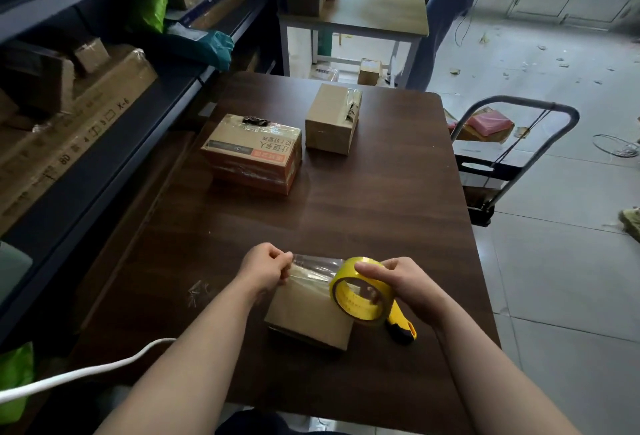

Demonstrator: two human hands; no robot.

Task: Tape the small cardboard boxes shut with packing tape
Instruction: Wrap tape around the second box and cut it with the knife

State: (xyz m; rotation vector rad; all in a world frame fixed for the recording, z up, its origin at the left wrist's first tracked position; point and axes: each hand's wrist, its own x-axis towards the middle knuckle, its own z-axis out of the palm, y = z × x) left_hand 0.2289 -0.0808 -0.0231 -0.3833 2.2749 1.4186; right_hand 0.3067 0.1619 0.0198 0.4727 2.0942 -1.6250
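Your left hand (268, 266) has its grip pinched on the free end of the clear tape (311, 270). Your right hand (398, 285) has its grip curled round the yellow roll (360, 292), thumb over the top. Between the two grips the strip is stretched flat, just above the far edge of the box (308, 320), which sits right under your hands on the table (381, 192).

The seam is not clear from here, so check it, then line the strip along it before anything touches. Lower the left end first and let it overhang the box's left side. Press it down, then draw the roll low toward the right so the film lays without bubbles. Even tension should stop it folding onto itself.

The knife (403, 327) lies just below your right grip, beside the box and partly behind the roll, handy for the cut. Well beyond both grips stand a printed box (252, 154) and a plain box (332, 119), both seemingly taped already.
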